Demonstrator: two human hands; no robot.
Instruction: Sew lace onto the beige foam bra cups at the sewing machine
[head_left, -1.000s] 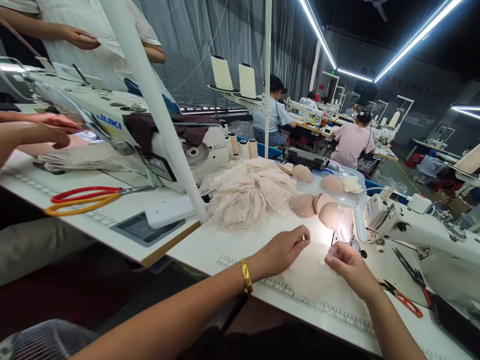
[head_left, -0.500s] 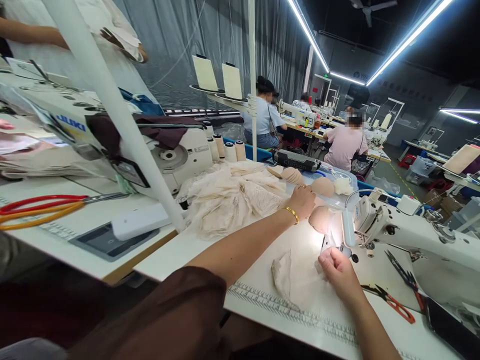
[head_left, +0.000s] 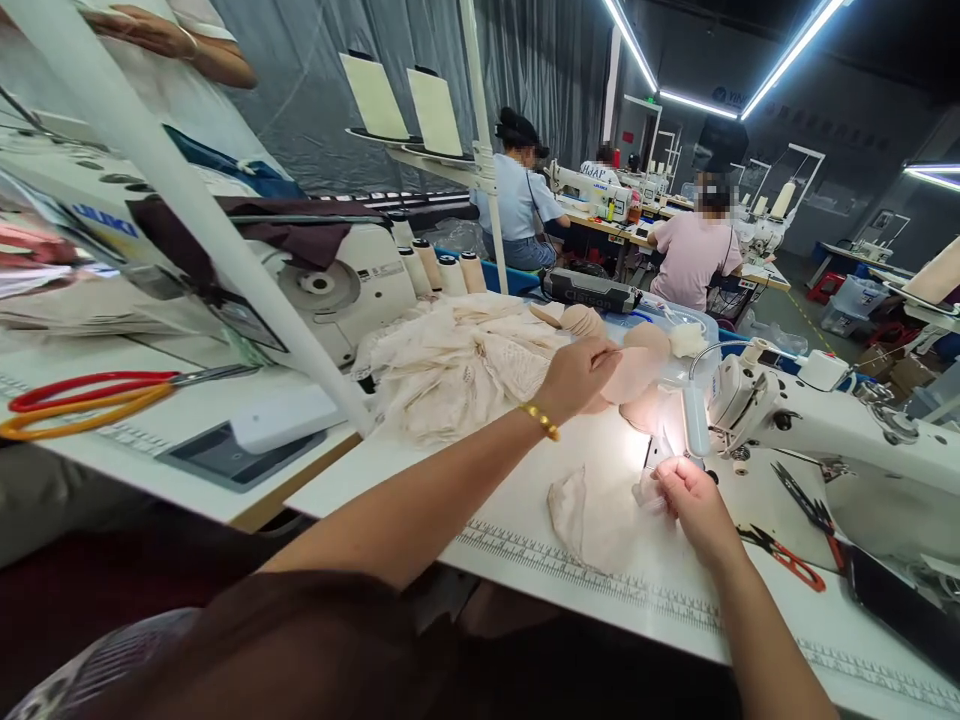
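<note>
My left hand [head_left: 576,380], with a gold bracelet at the wrist, pinches the edge of a beige bra cup [head_left: 631,374] held above the table. Another beige bra cup [head_left: 637,412] lies under the bright lamp [head_left: 696,420] beside the sewing machine [head_left: 840,420]. My right hand [head_left: 691,490] is closed in a pinch on a small piece of sheer fabric [head_left: 646,492], just in front of the machine's needle area. To the left of that hand, a pale fabric piece [head_left: 570,510] lies on the white table.
A heap of cream lace pieces [head_left: 457,380] spreads at the left. Stacked cups [head_left: 583,321] sit behind it. Thread snips [head_left: 787,560], scissors [head_left: 806,500] and a dark phone [head_left: 900,610] lie at the right. A thread stand post [head_left: 187,220] rises at the left. Co-workers sit beyond.
My left hand has drawn back from the cups, lifting one beige bra cup. My right hand has moved slightly up, and the sheer fabric in it shows more. The view has shifted.
</note>
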